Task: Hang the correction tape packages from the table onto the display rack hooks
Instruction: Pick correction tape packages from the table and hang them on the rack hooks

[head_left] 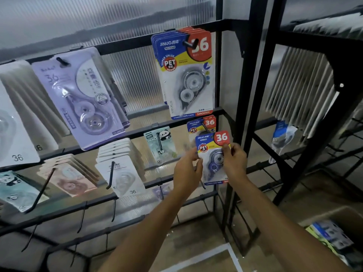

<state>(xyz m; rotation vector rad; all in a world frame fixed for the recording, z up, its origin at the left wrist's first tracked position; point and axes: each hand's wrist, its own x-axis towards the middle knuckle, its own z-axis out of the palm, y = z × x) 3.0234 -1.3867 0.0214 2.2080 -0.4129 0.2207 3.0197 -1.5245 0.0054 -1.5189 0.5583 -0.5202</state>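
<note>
1. Black metal makes up the display rack (231, 75) in front of you, its bars carrying rows of hooks. Most of them hold carded correction tape, and a few low on the left stand bare.
2. Top right on that rack hangs a full stack of blue, red and yellow packages (184, 75). Just below it a shorter stack of the same kind (202, 124) sits on a lower hook (205, 128).
3. You are in the hanging step: the package in your hands (213, 158) is raised just in front of and below that shorter stack, overlapping its lower part. Its hang hole is too small to make out, so you cannot tell whether it is on the hook yet; it looks not yet threaded.
4. Your next move likely calls for lining the card's top hole with the hook tip, then sliding the card back against the stack.
5. Your left hand (187, 167) pinches the card's left edge, fingers curled round it.
6. Your right hand (234, 160) pinches the right edge, thumb on the front near the red corner.
7. More packages (332, 235) wait low to your right, in what looks like a box.
</note>
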